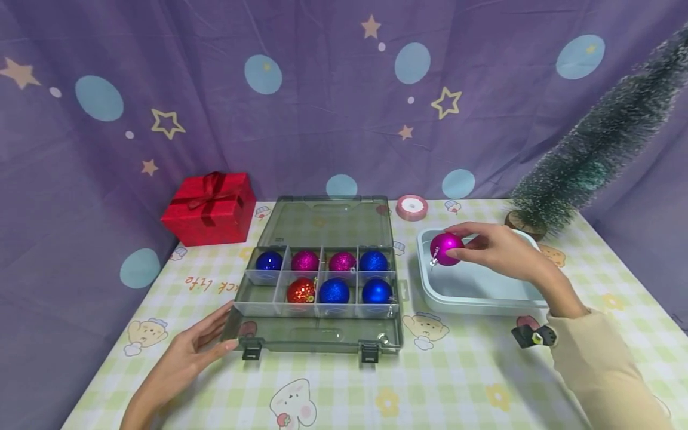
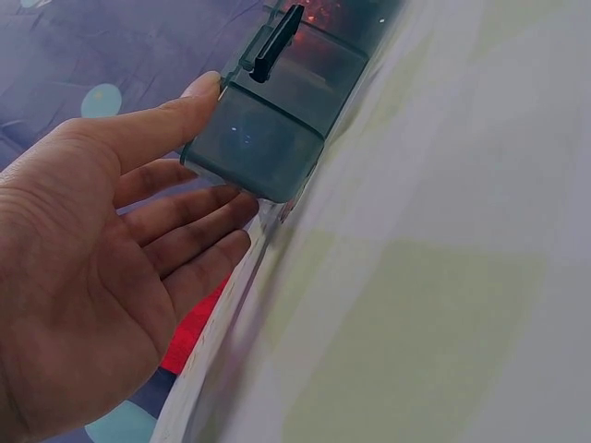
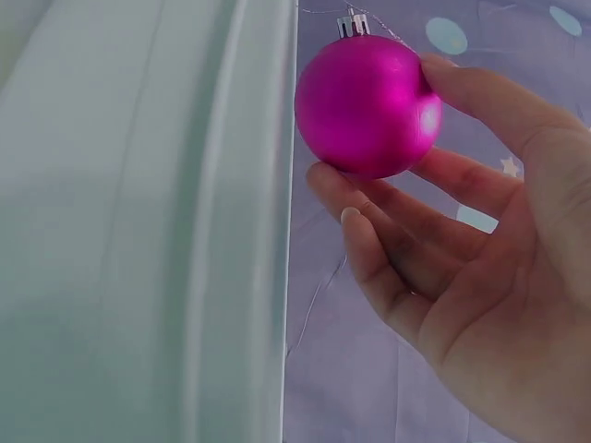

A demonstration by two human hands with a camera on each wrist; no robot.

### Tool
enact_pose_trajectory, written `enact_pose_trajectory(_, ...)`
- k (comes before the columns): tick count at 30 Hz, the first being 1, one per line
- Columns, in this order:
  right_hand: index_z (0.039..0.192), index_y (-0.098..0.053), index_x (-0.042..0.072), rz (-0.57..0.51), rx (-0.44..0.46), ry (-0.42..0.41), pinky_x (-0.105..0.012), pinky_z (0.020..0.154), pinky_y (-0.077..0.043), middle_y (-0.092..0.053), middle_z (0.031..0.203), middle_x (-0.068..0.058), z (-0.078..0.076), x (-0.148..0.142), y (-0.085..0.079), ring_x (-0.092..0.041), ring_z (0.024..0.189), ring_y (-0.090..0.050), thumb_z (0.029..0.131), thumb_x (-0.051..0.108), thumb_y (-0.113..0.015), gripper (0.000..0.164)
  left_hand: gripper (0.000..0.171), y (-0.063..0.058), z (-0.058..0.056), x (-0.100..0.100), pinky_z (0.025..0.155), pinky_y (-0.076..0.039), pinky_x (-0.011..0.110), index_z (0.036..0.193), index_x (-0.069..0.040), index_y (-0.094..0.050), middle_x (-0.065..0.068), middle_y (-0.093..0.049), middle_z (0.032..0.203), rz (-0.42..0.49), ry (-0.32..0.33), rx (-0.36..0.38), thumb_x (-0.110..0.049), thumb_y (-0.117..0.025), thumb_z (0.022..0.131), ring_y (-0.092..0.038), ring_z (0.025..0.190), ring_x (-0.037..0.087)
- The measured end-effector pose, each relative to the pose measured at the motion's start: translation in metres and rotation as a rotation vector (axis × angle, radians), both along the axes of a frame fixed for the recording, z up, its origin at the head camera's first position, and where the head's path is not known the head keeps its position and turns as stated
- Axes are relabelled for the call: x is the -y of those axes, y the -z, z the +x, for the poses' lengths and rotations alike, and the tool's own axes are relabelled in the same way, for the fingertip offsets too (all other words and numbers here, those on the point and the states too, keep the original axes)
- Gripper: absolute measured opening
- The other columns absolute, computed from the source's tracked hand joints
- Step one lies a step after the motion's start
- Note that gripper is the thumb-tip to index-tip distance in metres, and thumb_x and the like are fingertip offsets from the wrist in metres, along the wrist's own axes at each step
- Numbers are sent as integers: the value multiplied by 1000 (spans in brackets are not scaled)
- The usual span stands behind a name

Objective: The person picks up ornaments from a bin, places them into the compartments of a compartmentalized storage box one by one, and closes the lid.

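My right hand (image 1: 497, 251) pinches a shiny magenta Christmas ball (image 1: 447, 249) between thumb and fingers, over the pale blue plastic bin (image 1: 481, 307). In the right wrist view, the ball's silver cap (image 3: 353, 25) with a thin wire points up, beside the bin wall. A clear grey compartment box (image 1: 317, 345) lies with its lid open toward the back. Blue balls (image 1: 334, 291), pink glitter balls (image 1: 304, 261) and a red sequined ball (image 1: 301, 291) sit singly in its compartments. My left hand (image 1: 185, 352) touches the box's near left corner, its fingers loosely extended, thumb at the edge.
A red gift box (image 1: 209, 209) with a dark ribbon stands at the back left. Behind the compartment box lies a pink ribbon roll (image 1: 412, 208). A small frosted Christmas tree (image 1: 586, 161) rises at the back right. Checked cloth (image 1: 441, 382) covers the table; a purple curtain (image 1: 322, 131) hangs behind.
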State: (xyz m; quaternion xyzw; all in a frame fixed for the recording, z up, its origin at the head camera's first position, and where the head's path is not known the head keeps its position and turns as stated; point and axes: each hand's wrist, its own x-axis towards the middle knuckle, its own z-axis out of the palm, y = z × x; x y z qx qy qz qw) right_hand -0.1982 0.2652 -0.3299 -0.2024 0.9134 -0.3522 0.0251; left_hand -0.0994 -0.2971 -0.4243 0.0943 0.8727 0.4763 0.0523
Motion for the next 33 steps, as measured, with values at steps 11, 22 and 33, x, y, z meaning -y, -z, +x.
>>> enact_pose_trajectory(11,132,-69,5,-104,19,-65,-26,78,-56,-75,110,-8,-10,25,1,-17,90,-74,95,20,-78,40,70,-1,0,-2,100,-40,8,160,-7,-38,21,-44,157,-3,15,-16,-23,-72,101,-44,139,25)
enact_pose_trajectory(22,132,-69,3,-122,-14,-117,-36,83,-60,-72,117,-16,-22,55,5,-23,93,-74,94,18,-79,42,71,-1,0,-1,100,-40,8,160,-8,-38,21,-44,157,-6,12,-15,-24,-72,100,-44,139,22)
enact_pose_trajectory(33,133,-68,2,-177,17,-187,-37,80,-60,-72,118,-16,-33,90,10,-21,87,-74,94,15,-78,43,71,-1,1,0,100,-40,8,160,-7,-38,21,-44,157,-12,6,-13,-25,-72,100,-44,139,25)
